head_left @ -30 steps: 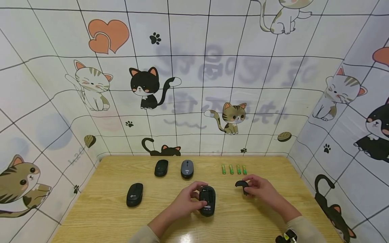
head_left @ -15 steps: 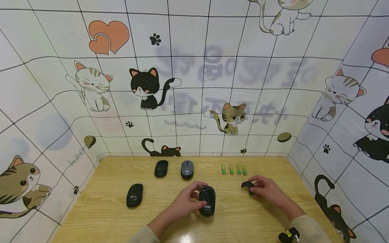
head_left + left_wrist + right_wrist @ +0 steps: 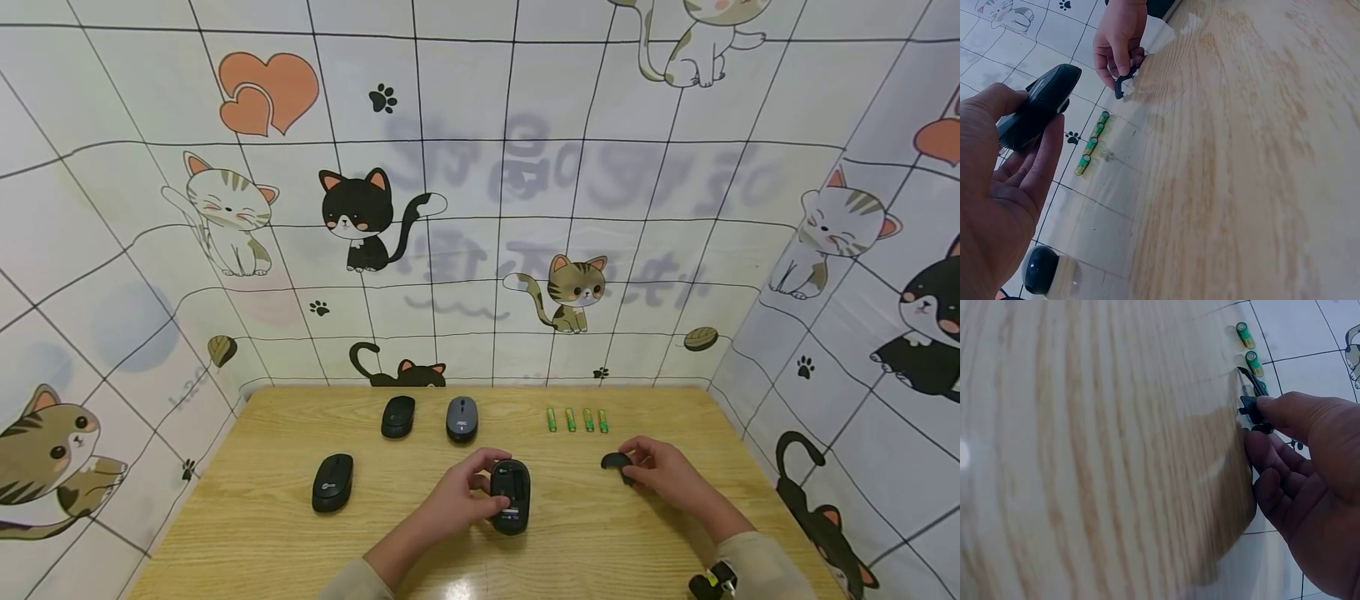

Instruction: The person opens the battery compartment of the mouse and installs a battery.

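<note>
My left hand (image 3: 468,494) grips a black computer mouse (image 3: 511,497) by its left side, its underside facing up toward the head view. In the left wrist view the same mouse (image 3: 1041,107) sits between thumb and fingers. Off to the right, my right hand (image 3: 663,469) pinches a small curved black battery cover (image 3: 617,461) between thumb and fingers, at or just above the table. The right wrist view shows the cover (image 3: 1254,407) edge-on, partly hidden by the thumb.
Several green batteries (image 3: 571,419) stand in a row at the back right of the wooden table (image 3: 420,550). A grey mouse (image 3: 462,419) and a black mouse (image 3: 398,416) lie at the back. Another black mouse (image 3: 332,483) lies at the left.
My right hand has moved a little to the right with the battery cover. The left hand and its mouse have stayed almost still.
</note>
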Demonstrator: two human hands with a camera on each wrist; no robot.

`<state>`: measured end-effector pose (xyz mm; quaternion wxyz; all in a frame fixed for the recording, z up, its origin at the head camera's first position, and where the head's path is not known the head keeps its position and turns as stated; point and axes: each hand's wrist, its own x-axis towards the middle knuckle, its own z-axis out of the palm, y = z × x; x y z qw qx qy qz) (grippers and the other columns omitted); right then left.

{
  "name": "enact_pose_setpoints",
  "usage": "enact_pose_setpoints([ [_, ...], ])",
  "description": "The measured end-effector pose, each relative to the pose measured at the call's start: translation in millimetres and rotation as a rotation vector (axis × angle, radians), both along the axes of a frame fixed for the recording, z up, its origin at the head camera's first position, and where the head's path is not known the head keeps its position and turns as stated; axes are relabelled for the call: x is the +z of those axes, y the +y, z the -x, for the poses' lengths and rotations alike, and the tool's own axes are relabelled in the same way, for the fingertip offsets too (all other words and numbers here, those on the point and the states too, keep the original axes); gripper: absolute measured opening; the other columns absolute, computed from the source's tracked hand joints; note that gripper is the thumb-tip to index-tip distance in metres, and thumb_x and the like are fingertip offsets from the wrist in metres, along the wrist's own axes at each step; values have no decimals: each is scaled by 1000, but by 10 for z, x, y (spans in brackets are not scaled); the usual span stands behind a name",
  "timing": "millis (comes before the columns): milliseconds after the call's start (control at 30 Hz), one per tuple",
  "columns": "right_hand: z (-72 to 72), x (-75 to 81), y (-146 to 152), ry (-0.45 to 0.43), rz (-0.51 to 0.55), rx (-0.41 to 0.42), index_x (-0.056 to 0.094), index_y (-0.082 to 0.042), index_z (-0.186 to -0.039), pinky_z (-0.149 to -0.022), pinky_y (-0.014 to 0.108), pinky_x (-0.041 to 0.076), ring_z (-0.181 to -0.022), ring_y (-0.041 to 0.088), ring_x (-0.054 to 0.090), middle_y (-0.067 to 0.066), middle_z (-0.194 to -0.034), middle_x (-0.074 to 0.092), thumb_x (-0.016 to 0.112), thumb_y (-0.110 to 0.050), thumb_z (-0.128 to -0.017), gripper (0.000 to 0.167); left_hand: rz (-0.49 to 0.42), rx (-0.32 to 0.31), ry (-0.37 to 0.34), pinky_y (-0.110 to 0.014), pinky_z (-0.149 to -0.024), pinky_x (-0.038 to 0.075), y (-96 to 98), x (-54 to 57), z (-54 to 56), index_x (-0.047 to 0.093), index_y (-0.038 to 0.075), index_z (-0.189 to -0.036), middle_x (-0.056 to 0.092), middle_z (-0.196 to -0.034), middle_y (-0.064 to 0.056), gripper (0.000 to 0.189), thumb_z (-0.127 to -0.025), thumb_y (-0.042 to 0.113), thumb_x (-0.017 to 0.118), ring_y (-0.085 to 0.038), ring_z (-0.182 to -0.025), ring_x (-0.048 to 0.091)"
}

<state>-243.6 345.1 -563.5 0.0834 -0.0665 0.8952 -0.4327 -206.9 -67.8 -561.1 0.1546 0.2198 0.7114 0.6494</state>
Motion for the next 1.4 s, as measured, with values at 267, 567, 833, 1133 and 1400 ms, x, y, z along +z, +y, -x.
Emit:
enact_pose_setpoints([
  [267, -7, -25, 14, 66, -119, 9, 70, -4, -126, -64, 31, 54, -79, 18, 62, 3, -97, 66, 80, -8, -102, 26, 8, 5, -16, -31, -75, 65, -4, 6, -2, 62, 19, -151, 63, -125, -9, 59, -98, 2, 82, -22, -100, 74],
  [567, -20, -7, 35, 106, -146, -2, 71, -1, -124, -65, 30, 53, -79, 16, 61, 2, -97, 65, 81, -10, -102, 26, 6, -1, -6, -31, -75, 65, -10, -3, 11, 62, 18, -152, 63, -125, -9, 59, -98, 2, 82, -22, -99, 74],
  [833, 5, -17, 63, 84, -124, -6, 71, -3, -123, -65, 31, 52, -83, 19, 61, 2, -99, 67, 81, -13, -102, 25, 4, -5, 3, -31, -74, 65, -10, -6, 24, 62, 18, -151, 63, -124, -9, 58, -98, 2, 81, -23, -100, 74],
  [1133, 141, 10, 3, 123, -118, -64, 70, -2, -129, -67, 31, 55, -87, 20, 62, 4, -101, 68, 79, -16, -105, 29, 5, -12, 3, -30, -74, 65, 9, 5, 20, 61, 15, -152, 64, -125, -9, 59, -99, 3, 81, -22, -100, 74],
  [1400, 486, -63, -52, 121, -32, -81, 59, 1, -149, -72, 32, 60, -99, 23, 68, 13, -119, 66, 75, -19, -109, 48, 17, -9, 14, -29, -74, 65, 17, 14, 25, 60, 11, -154, 64, -124, -9, 60, -98, 3, 81, -21, -98, 74],
])
